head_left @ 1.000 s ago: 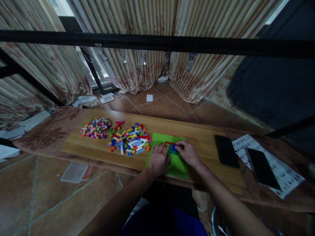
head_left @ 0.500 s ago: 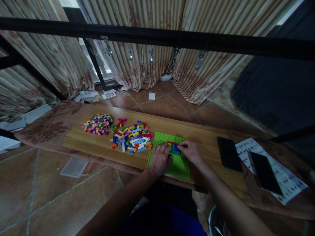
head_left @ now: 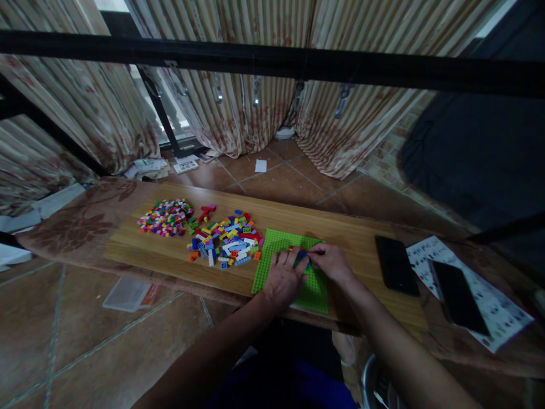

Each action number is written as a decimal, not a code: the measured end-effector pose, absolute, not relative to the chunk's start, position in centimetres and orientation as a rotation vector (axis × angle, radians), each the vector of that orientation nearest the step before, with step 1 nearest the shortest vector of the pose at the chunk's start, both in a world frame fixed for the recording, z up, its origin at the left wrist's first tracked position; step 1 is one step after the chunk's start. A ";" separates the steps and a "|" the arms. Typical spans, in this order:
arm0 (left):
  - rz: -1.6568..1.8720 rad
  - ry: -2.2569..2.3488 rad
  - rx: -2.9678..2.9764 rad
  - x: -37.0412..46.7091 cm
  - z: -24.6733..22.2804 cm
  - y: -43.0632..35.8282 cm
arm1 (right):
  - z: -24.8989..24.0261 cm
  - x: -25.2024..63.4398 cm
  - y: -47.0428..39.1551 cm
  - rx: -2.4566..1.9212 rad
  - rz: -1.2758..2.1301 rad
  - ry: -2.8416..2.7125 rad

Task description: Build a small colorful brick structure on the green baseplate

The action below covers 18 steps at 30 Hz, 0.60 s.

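A green baseplate (head_left: 315, 296) lies at the near edge of the bench (head_left: 353, 233), right of the loose bricks (head_left: 232, 244). On it sits a red-and-blue build (head_left: 303, 254) — left hand (head_left: 286, 279) over its left part, fingers bent; right hand (head_left: 332, 261) at its right, fingers narrow — whether gripping, I cannot tell.

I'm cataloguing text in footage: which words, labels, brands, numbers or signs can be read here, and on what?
No text can be read.
Printed sheet under a phone: marks too small.
White booklet on the floor: dark pattern, too blurred.
Green baseplate and loose bricks: no lettering that I can make out.
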<state>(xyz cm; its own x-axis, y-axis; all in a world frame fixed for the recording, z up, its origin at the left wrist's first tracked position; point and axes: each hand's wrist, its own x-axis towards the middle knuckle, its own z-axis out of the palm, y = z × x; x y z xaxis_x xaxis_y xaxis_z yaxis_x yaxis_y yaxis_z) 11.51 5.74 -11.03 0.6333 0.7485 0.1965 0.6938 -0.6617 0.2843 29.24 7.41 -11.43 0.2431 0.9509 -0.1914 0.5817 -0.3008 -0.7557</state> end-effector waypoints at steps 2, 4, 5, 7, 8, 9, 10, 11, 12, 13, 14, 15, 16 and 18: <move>0.396 1.183 2.697 12.1 -10.9 5.6 | -11.2 29.4 7.6 -1.996 0.857 -1.408; 0.377 1.191 2.712 12.5 -10.9 5.5 | -11.0 29.6 7.8 -2.012 0.836 -1.427; 0.374 1.195 2.717 12.6 -11.0 5.5 | -10.9 29.7 7.9 -2.019 0.830 -1.438; 0.371 1.197 2.724 12.6 -11.0 5.6 | -10.8 29.9 8.1 -2.031 0.830 -1.460; 0.370 1.191 2.728 12.6 -11.1 5.7 | -10.9 30.0 8.3 -2.037 0.833 -1.470; 0.371 1.185 2.732 12.6 -11.1 5.7 | -10.9 30.0 8.4 -2.044 0.837 -1.480; 0.375 1.177 2.734 12.6 -11.2 5.8 | -11.0 30.1 8.6 -2.051 0.842 -1.487; 0.380 1.168 2.734 12.6 -11.3 5.9 | -11.0 30.1 8.7 -2.059 0.848 -1.493; 0.383 1.158 2.734 12.7 -11.4 5.9 | -11.1 30.1 8.9 -2.068 0.856 -1.496; 0.383 1.147 2.732 12.7 -11.5 6.0 | -11.2 30.2 9.0 -2.076 0.863 -1.497; 0.377 1.137 2.729 12.8 -11.5 6.0 | -11.2 30.2 9.2 -2.083 0.869 -1.497; 0.368 1.129 2.726 12.9 -11.6 6.0 | -11.1 30.1 9.2 -2.089 0.871 -1.496; 0.357 1.127 2.723 13.0 -11.6 6.0 | -11.1 30.1 9.3 -2.093 0.868 -1.496; 0.344 1.142 2.715 13.1 -11.5 6.0 | -10.8 29.9 9.3 -2.090 0.847 -1.497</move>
